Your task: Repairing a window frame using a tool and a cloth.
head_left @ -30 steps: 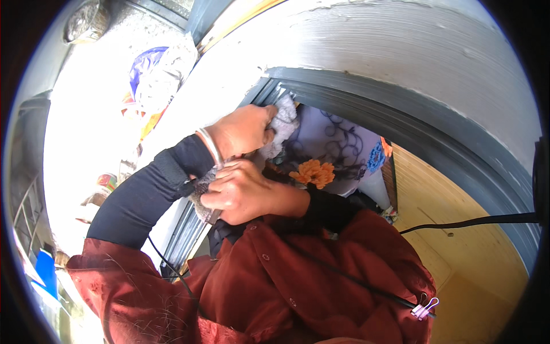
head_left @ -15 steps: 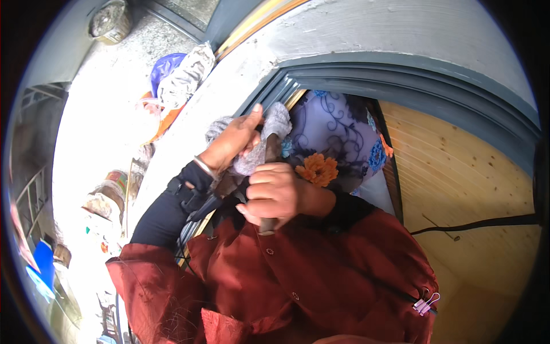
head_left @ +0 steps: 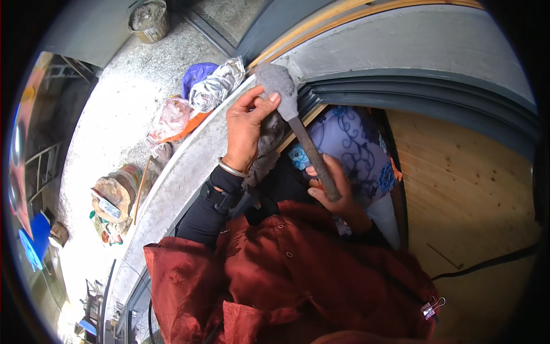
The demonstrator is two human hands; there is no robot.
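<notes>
The left hand [head_left: 244,128] stands raised, fingers bent toward the thumb at the grey-headed tool [head_left: 296,121], hold indeterminable; the right hand [head_left: 342,189] curls around the dark handle [head_left: 311,152].

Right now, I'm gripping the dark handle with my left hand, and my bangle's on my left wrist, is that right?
Not quite: the dark handle is in your right hand, as the head view shows. The bangle is on your left wrist.

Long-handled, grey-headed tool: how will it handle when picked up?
The tool is probably stiff: its handle runs straight from the right hand. Likely head-heavy, since the grey head is far broader than the handle. Probably not slippery; the surface looks matte and rough.
</notes>
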